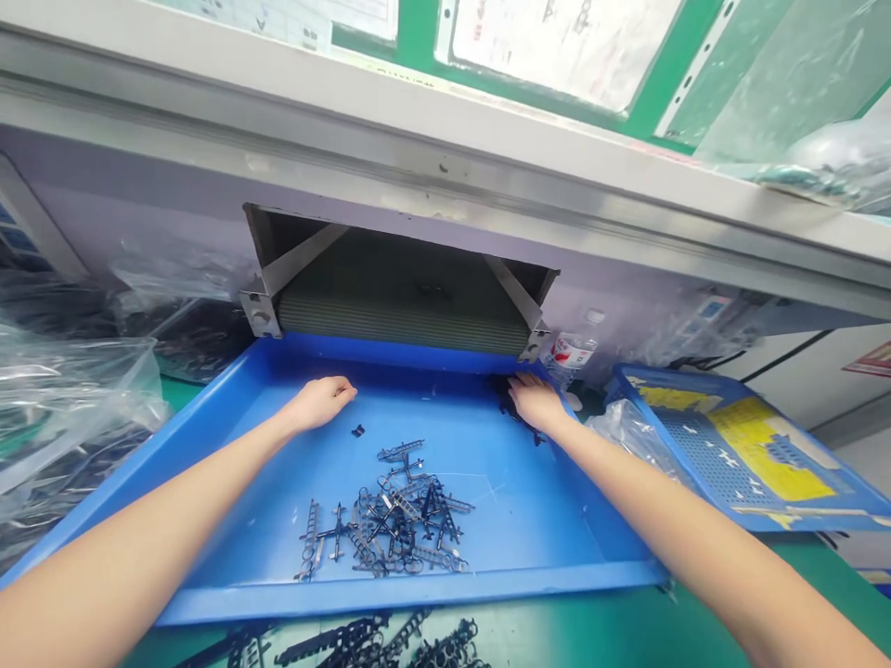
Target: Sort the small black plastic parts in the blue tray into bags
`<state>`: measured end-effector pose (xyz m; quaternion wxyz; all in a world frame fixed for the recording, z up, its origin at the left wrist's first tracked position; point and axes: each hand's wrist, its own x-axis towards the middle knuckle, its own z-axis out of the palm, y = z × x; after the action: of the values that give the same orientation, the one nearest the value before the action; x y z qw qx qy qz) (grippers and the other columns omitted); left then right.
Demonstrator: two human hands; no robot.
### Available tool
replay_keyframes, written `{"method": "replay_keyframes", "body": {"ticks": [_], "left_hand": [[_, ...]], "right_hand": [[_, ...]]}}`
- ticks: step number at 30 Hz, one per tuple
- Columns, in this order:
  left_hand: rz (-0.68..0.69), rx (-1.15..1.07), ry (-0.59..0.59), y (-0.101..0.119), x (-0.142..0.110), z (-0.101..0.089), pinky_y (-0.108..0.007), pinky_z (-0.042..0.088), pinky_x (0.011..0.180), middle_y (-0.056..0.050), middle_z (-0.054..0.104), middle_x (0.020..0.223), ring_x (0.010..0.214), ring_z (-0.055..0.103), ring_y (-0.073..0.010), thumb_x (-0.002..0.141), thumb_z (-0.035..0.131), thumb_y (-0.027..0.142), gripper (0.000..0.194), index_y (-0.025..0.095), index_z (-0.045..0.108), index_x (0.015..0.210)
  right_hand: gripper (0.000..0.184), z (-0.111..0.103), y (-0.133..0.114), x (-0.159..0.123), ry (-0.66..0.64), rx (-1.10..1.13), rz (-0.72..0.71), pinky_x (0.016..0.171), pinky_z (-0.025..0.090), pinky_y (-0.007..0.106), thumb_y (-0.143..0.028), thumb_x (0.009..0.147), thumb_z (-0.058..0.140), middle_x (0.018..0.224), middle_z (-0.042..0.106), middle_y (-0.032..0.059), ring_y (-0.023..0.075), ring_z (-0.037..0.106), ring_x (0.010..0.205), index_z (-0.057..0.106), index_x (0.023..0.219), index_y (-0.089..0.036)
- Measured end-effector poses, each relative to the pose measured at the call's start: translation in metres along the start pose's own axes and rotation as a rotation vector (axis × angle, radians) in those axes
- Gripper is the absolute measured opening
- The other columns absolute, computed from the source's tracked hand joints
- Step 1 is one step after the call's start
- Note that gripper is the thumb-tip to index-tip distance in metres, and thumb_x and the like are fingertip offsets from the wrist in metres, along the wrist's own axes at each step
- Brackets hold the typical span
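A large blue tray [410, 594] lies in front of me. My left hand [321, 403] hangs over its back left part, fingers curled closed; whatever they may hold is hidden. A small black piece [357, 430] lies on the tray floor just right of that hand. My right hand [535, 403] reaches into the back right corner, its fingers stretched over a dark clump of black plastic parts [530, 429] and touching it. Nearer to me in the tray is a loose pile of black plastic sprue frames [400, 520], some ladder-like, some with rings.
A ribbed dark conveyor belt [404, 320] ends above the tray's back edge. A plastic bottle [572, 353] stands behind the right corner. Clear bags [70, 417] are at left, a blue perforated basket [738, 445] at right. More black parts [362, 642] lie on the green table [591, 622].
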<state>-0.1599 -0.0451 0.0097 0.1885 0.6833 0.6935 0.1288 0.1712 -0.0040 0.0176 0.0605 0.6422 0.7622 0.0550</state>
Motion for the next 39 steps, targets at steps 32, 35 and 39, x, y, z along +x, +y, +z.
{"method": "replay_keyframes", "body": {"ticks": [32,35,39], "left_hand": [[0.237,0.037,-0.319,0.0,-0.011,0.022,-0.031,0.044,0.069,-0.003,0.055,0.079,0.069,0.052,-0.0144,0.083,0.055,0.027,0.016,0.012,0.054,0.09],[0.243,-0.038,-0.274,0.0,-0.013,0.02,-0.03,0.044,0.068,-0.001,0.053,0.074,0.066,0.051,-0.0133,0.085,0.054,0.029,0.017,0.012,0.054,0.081],[0.268,-0.23,-0.155,0.019,-0.026,0.003,-0.025,0.039,0.059,0.003,0.047,0.062,0.055,0.045,-0.0105,0.084,0.05,0.02,0.008,0.014,0.049,0.079]], "right_hand": [[0.016,-0.053,-0.05,-0.102,-0.291,0.359,-0.392,0.076,0.042,0.027,-0.023,0.082,0.047,0.092,0.063,0.0056,0.02,0.058,0.085,0.061,0.088,-0.018],[0.011,-0.059,-0.064,-0.114,-0.248,0.675,-0.385,0.074,0.042,0.032,-0.02,0.077,0.049,0.082,0.064,0.004,0.0213,0.057,0.079,0.06,0.075,-0.02],[0.008,-0.063,-0.087,-0.107,-0.232,1.097,-0.251,0.063,0.044,0.029,-0.015,0.076,0.051,0.074,0.061,0.0034,0.0176,0.057,0.067,0.056,0.07,-0.018]]}}
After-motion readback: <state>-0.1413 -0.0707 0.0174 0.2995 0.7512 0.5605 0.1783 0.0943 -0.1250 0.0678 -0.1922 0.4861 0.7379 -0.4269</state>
